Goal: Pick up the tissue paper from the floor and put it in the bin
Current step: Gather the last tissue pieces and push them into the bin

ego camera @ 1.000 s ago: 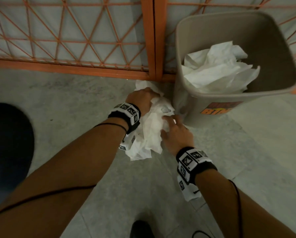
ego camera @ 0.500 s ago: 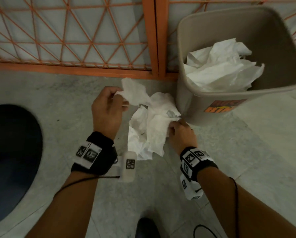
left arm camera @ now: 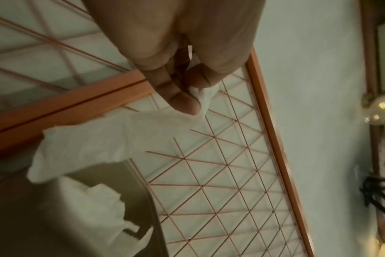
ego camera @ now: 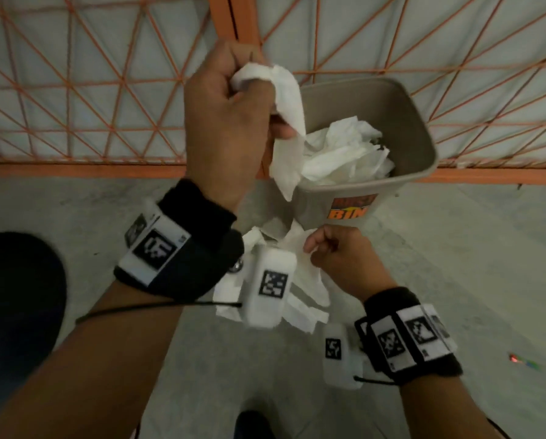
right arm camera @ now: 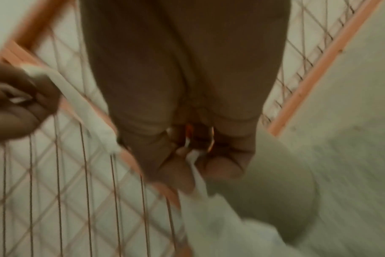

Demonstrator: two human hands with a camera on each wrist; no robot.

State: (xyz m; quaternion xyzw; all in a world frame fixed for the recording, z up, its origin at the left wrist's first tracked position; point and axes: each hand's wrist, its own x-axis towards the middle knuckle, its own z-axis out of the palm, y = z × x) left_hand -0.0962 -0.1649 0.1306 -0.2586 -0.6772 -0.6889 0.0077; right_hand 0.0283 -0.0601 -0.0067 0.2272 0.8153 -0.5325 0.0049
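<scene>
My left hand [ego camera: 252, 93] is raised in front of the fence and grips one end of the white tissue paper [ego camera: 289, 115], which hangs down beside the bin. Lower down, my right hand [ego camera: 316, 248] pinches the crumpled rest of the tissue [ego camera: 303, 280] just in front of the bin; whether it touches the floor is hidden. The tan bin [ego camera: 401, 99] stands against the fence and holds more crumpled tissue [ego camera: 344, 153]. The left wrist view shows a fingertip [left arm camera: 187, 102] on the sheet [left arm camera: 99, 139] above the bin [left arm camera: 22, 217]. The right wrist view shows a fingertip [right arm camera: 176, 177] on tissue [right arm camera: 220, 226].
An orange lattice fence [ego camera: 107, 90] closes off the back, and the bin stands against it. The floor is grey concrete [ego camera: 455, 264]. A dark rounded shape [ego camera: 18, 296] fills the left edge, and a dark shoe tip [ego camera: 252, 423] shows at the bottom.
My left hand has risen from floor level to above the bin's rim, pulling one end of the tissue up. My right hand keeps its pinch on the lower part.
</scene>
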